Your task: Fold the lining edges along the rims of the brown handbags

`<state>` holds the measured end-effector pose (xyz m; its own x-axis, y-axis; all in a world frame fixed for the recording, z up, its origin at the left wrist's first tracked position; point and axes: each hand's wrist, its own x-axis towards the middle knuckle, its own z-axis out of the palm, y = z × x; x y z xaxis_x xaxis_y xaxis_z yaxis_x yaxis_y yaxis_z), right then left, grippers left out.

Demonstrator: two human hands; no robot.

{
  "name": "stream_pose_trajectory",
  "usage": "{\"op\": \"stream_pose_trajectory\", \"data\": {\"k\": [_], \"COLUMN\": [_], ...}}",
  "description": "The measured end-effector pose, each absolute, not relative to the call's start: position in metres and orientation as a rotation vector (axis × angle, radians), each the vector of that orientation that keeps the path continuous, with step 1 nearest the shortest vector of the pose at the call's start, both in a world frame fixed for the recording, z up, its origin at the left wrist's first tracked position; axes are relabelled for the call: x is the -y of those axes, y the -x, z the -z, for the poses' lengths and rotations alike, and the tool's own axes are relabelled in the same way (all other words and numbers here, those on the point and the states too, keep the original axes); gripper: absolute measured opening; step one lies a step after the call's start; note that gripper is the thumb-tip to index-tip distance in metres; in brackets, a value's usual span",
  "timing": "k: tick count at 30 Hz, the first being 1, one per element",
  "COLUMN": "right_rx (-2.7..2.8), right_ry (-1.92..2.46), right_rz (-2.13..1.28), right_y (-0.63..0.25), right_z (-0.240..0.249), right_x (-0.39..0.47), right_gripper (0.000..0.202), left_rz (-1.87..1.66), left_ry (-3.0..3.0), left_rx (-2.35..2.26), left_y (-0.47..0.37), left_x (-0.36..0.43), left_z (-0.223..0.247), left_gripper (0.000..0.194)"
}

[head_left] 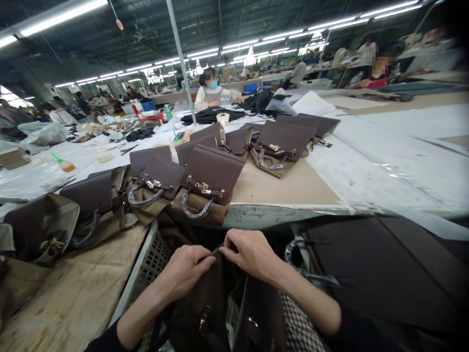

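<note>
Low in front of me, a brown and olive handbag (205, 298) hangs by its upper edge from both hands. My left hand (186, 269) pinches that edge between thumb and fingers. Close beside it, my right hand (249, 252) pinches the same edge, leaving a short stretch of it between the two. The bag's dark brown flap (262, 313), with gold-coloured metal fittings, hangs on the right side. Its lower part runs out of view.
Several finished-looking handbags (210, 173) with wrapped handles lie on the table (286, 188) ahead. More bags (88, 198) sit on a wooden surface (73, 293) at left, by a plastic basket (156, 254). Dark brown panels (384, 264) lie at right. A masked co-worker (212, 93) sits across the table.
</note>
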<state>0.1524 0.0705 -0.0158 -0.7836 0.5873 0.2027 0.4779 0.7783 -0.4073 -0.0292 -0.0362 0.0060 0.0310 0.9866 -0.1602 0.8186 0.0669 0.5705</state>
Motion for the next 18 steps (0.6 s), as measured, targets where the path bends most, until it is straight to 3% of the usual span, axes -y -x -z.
{"op": "stream_pose_trajectory", "data": {"k": [9,14,18], "right_rx": [2.610,2.589,2.602], "right_ry": [0.876,0.942,0.981], "right_rz": [-0.583,-0.583,-0.553], "right_y": [-0.152,-0.149,-0.147], "right_z": [0.013,0.012,0.010], "right_x": [-0.069,-0.069,-0.066], "right_gripper": [0.013,0.013,0.019], "left_rz": [-0.371,-0.550,-0.582], "left_ry": [-1.780,-1.689,-1.682], "left_rx": [-1.903,-1.727,-1.701], "left_y": [0.029,0.028,0.028], "left_x": [0.030,0.022,0.019], "left_z": [-0.007,-0.004,0.000], "left_gripper": [0.034,0.024,0.027]}}
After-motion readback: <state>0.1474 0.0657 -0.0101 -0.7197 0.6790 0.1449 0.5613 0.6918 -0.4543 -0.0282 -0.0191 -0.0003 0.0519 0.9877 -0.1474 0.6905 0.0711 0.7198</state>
